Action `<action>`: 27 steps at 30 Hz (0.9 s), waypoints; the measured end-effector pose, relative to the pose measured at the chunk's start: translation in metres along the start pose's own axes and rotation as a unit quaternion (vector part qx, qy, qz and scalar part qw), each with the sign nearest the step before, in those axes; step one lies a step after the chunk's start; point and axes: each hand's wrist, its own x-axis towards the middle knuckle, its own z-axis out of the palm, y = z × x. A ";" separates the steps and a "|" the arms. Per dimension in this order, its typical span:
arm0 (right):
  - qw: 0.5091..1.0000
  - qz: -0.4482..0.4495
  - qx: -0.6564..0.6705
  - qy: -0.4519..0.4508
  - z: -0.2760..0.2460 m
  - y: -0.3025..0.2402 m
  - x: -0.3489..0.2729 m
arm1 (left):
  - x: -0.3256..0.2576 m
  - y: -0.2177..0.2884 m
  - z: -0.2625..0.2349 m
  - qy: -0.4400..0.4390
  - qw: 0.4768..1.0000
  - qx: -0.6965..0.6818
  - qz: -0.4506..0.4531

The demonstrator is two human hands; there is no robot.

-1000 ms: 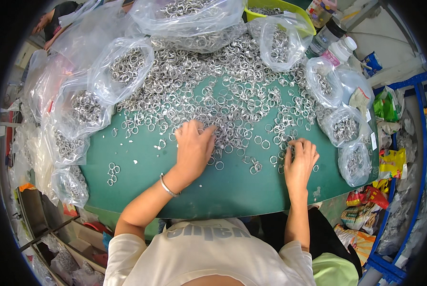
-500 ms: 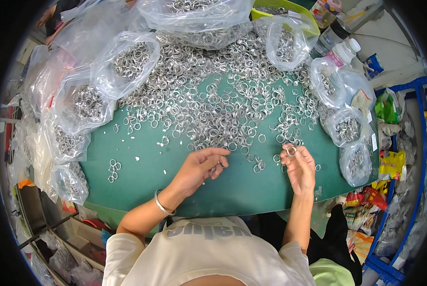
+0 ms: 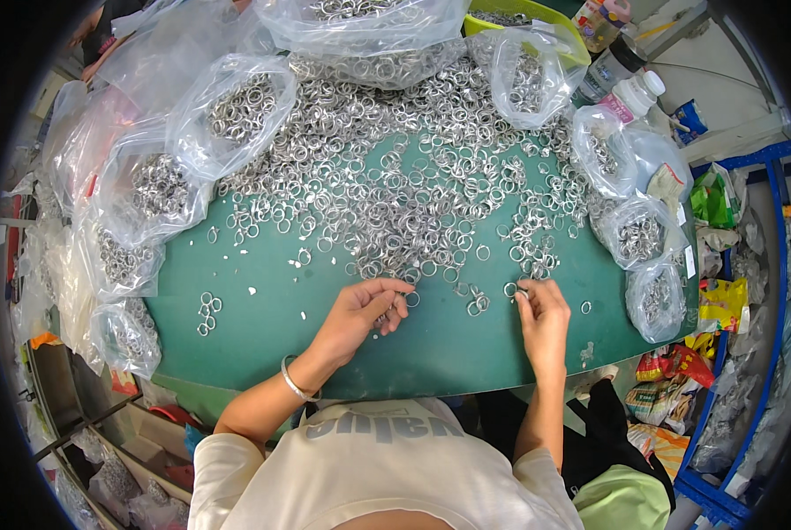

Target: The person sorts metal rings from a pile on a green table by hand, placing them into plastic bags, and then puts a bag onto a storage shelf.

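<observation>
My left hand (image 3: 365,311) is closed, its fingers curled round what look like small metal rings, mostly hidden in the palm. Just beyond its fingertips a silvery ring (image 3: 412,300) shows against the green tabletop (image 3: 263,353). My right hand (image 3: 546,316) pinches a ring (image 3: 521,294) between thumb and fingers, and another ring (image 3: 509,289) lies right beside them. Ahead of both hands spreads a heap of loose metal rings (image 3: 404,216). A small cluster of rings (image 3: 476,302) lies between the hands.
Clear plastic bags of rings line the left (image 3: 126,336) and right (image 3: 657,305) table edges. A large bag (image 3: 365,40) and a yellow-green tub (image 3: 572,44) stand at the back, near a white bottle (image 3: 640,88). Blue shelving (image 3: 771,291) is at the right.
My right hand has turned palm-down and lowered toward the tabletop; the ring it held up now sits lower at its fingertips. A ring now shows beside my left fingertips.
</observation>
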 end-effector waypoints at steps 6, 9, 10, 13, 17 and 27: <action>0.986 -0.015 -0.167 -0.009 0.010 -0.006 -0.002 | -0.004 -0.005 0.006 -0.008 1.000 0.028 0.008; 0.989 -0.044 -0.137 0.025 0.008 -0.001 0.001 | -0.007 -0.006 0.008 -0.020 0.998 -0.056 -0.033; 0.990 -0.058 -0.119 0.043 0.009 -0.001 0.002 | -0.008 -0.006 0.008 -0.024 0.994 -0.096 -0.049; 0.997 -0.012 0.070 -0.008 0.013 -0.022 -0.006 | -0.009 -0.003 0.013 -0.030 0.976 -0.198 -0.090; 0.981 -0.078 0.147 -0.099 0.033 -0.068 -0.020 | -0.008 -0.006 0.014 -0.047 0.959 -0.253 -0.117; 0.976 -0.149 -0.148 -0.051 0.077 -0.060 0.007 | -0.021 -0.015 0.004 -0.034 0.973 -0.209 -0.088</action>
